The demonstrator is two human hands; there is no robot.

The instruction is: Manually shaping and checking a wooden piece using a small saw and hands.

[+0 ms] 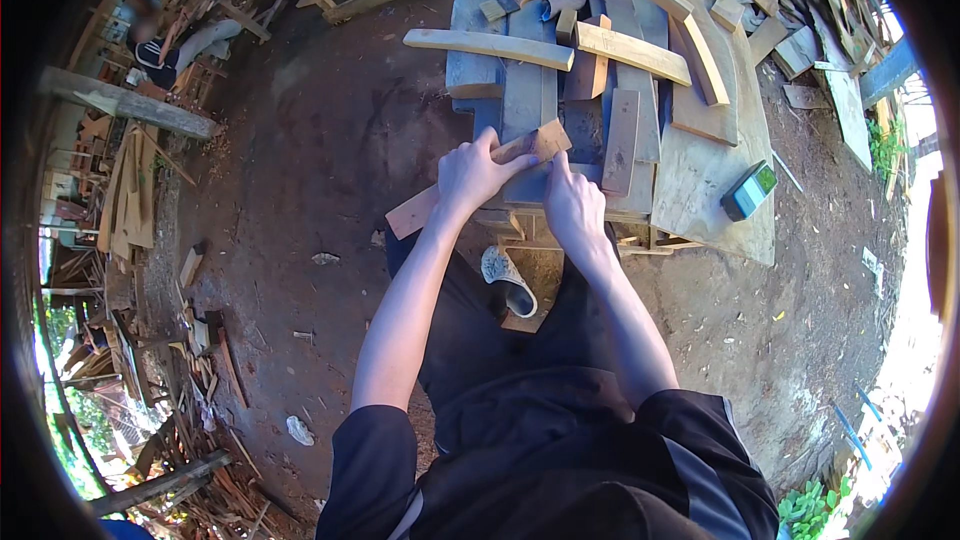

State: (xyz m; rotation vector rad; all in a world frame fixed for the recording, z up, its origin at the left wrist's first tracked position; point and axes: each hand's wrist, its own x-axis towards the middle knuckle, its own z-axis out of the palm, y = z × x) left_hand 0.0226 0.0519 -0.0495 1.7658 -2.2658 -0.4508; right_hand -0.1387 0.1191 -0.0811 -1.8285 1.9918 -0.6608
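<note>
A short wooden board [412, 213] lies slantwise across the near edge of the workbench, its near-left end jutting out past the bench. My left hand [473, 177] is closed round the middle of it, with the thumb stretched along its face toward the far end. At that far end, my right hand [576, 208] has its fingers drawn together and the index fingertip against the board's corner. Whatever the right fingers may pinch is too small to make out. Just right of this hand, a narrow wooden block [621, 140] rests on the bench.
Curved wooden pieces [490, 47] and offcuts cover the workbench [715, 205]. A wooden-handled tool [515, 3] lies among them. A green-and-black box-shaped device [750, 192] sits at the right. Scrap wood [128, 190] lines the left side, where another person [165, 55] sits.
</note>
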